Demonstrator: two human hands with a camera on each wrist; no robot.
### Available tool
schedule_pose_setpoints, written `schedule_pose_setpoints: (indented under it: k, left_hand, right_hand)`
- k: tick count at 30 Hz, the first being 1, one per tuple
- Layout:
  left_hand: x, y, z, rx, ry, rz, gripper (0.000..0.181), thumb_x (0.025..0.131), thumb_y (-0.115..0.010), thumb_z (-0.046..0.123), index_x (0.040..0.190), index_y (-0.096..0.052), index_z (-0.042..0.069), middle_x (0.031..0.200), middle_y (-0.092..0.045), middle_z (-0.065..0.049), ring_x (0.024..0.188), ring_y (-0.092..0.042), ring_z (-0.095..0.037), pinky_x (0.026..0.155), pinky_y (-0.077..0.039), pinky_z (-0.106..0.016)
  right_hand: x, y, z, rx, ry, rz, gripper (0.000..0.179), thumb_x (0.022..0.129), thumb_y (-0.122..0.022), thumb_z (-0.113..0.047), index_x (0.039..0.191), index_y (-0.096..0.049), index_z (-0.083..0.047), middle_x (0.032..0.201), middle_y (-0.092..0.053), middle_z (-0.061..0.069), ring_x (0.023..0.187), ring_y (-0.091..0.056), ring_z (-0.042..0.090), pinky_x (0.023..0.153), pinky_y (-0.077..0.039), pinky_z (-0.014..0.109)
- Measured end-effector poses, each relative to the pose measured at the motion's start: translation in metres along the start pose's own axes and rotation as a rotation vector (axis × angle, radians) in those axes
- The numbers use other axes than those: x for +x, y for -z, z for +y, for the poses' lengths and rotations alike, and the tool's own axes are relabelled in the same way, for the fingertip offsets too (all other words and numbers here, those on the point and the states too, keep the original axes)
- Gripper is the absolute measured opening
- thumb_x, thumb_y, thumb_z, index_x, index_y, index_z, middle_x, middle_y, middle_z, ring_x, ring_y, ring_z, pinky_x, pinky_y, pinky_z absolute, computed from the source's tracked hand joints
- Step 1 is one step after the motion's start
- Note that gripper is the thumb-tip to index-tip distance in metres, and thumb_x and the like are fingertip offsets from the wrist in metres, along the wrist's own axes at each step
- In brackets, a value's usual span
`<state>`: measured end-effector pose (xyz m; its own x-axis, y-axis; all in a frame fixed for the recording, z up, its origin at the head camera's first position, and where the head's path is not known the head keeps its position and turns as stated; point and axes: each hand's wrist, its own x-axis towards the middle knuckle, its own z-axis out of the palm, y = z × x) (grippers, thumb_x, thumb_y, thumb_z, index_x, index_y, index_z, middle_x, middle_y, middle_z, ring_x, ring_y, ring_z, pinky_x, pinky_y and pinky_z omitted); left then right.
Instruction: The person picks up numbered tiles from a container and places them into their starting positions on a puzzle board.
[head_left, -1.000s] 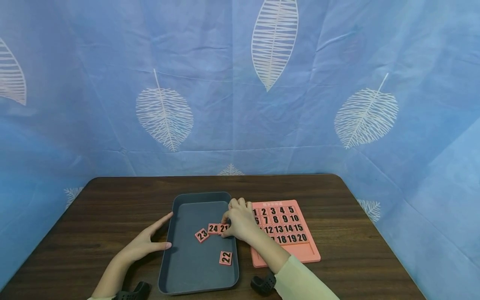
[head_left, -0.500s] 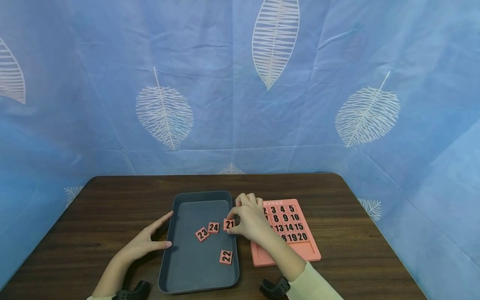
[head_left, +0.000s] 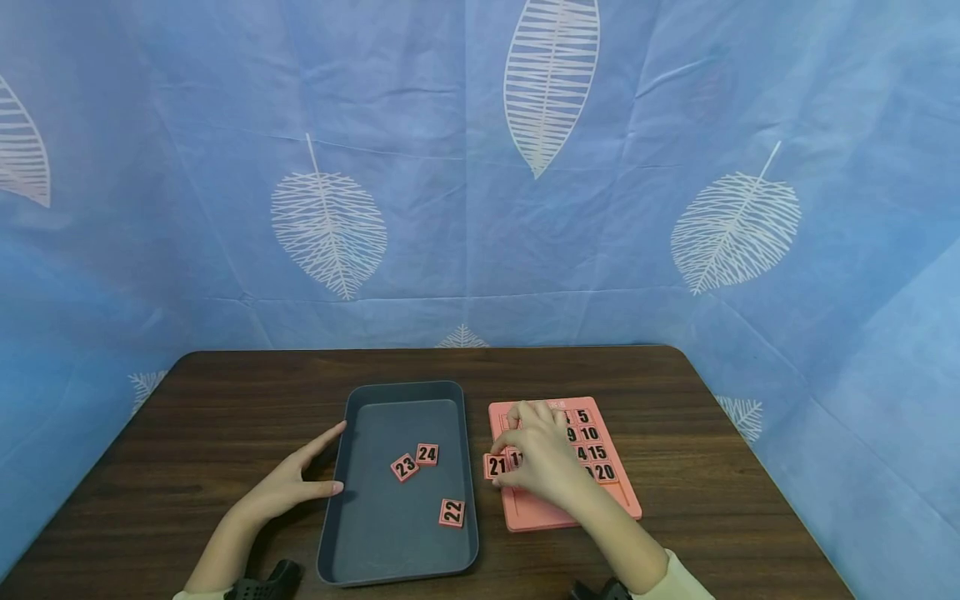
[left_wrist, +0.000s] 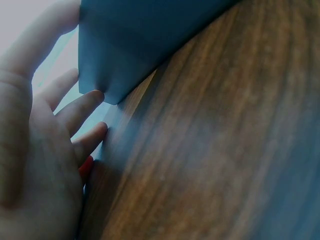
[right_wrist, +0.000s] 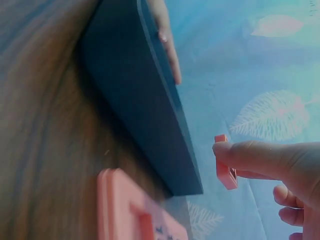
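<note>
My right hand point(head_left: 542, 458) pinches the pink number tile 21 point(head_left: 495, 467) between thumb and finger, above the left edge of the pink puzzle board point(head_left: 577, 515). In the right wrist view the tile point(right_wrist: 226, 167) is seen edge-on, raised over the table. Part of the board's number rows is hidden under that hand. My left hand point(head_left: 281, 490) has its fingers spread and touches the left side of the dark grey tray point(head_left: 397, 575). Inside the tray lie tile 23 point(head_left: 404, 468), tile 24 point(head_left: 427, 454) and the turned tile 22 point(head_left: 452, 512).
The tray and the board stand side by side on a dark wood table point(head_left: 247, 392), with a narrow gap between them. A blue cloth point(head_left: 420, 233) with white leaf prints hangs behind the table.
My right hand has lifted tile 21 out of the tray and carried it rightwards to the board's left edge. My left hand has stayed at the tray's side.
</note>
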<state>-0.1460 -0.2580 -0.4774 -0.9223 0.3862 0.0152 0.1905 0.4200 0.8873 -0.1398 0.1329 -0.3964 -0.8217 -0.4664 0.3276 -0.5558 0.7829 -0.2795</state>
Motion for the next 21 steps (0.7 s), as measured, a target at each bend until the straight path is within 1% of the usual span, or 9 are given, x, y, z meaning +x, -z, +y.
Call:
schedule_pose_setpoints:
  k: [5, 8, 11, 14, 21]
  left_hand:
    - [0.000, 0.000, 0.000, 0.002, -0.001, 0.000, 0.083, 0.087, -0.071, 0.023, 0.154, -0.022, 0.018, 0.157, -0.014, -0.018, 0.138, -0.009, -0.050, 0.094, -0.015, -0.078]
    - [0.001, 0.000, 0.000, 0.002, 0.001, 0.000, 0.083, 0.087, -0.071, 0.023, 0.154, -0.022, 0.018, 0.157, -0.014, -0.018, 0.138, -0.009, -0.050, 0.094, -0.016, -0.078]
    - [0.001, 0.000, -0.001, -0.001, 0.004, 0.002, 0.083, 0.087, -0.071, 0.023, 0.154, -0.022, 0.019, 0.157, -0.014, -0.018, 0.138, -0.009, -0.050, 0.093, -0.016, -0.078]
    - [0.001, 0.000, -0.001, -0.006, -0.005, 0.001, 0.083, 0.088, -0.070, 0.022, 0.154, -0.022, 0.018, 0.157, -0.014, -0.018, 0.138, -0.009, -0.050, 0.093, -0.016, -0.078]
    - [0.001, 0.000, -0.002, -0.007, -0.014, -0.002, 0.082, 0.088, -0.070, 0.021, 0.155, -0.021, 0.018, 0.157, -0.014, -0.018, 0.138, -0.009, -0.050, 0.093, -0.016, -0.078]
  right_hand:
    - [-0.015, 0.000, 0.010, -0.019, 0.025, -0.005, 0.031, 0.053, -0.094, -0.035, 0.074, -0.073, -0.027, 0.090, -0.035, -0.007, 0.086, -0.029, 0.019, 0.074, -0.021, 0.042]
    - [-0.022, -0.001, 0.016, -0.039, 0.042, -0.017, 0.030, 0.053, -0.093, -0.036, 0.072, -0.072, -0.027, 0.089, -0.036, -0.008, 0.086, -0.030, 0.018, 0.072, -0.022, 0.040]
    - [-0.029, -0.002, 0.021, -0.040, 0.057, -0.032, 0.029, 0.053, -0.093, -0.035, 0.071, -0.072, -0.026, 0.090, -0.038, -0.008, 0.088, -0.032, 0.018, 0.073, -0.025, 0.040]
    - [-0.034, -0.003, 0.024, -0.036, 0.067, -0.050, 0.029, 0.053, -0.093, -0.034, 0.070, -0.071, -0.024, 0.090, -0.038, -0.008, 0.089, -0.033, 0.017, 0.073, -0.025, 0.040]
    - [-0.042, -0.009, 0.031, -0.033, 0.083, -0.096, 0.029, 0.054, -0.093, -0.034, 0.073, -0.073, -0.024, 0.085, -0.033, -0.010, 0.083, -0.030, 0.014, 0.070, -0.022, 0.038]
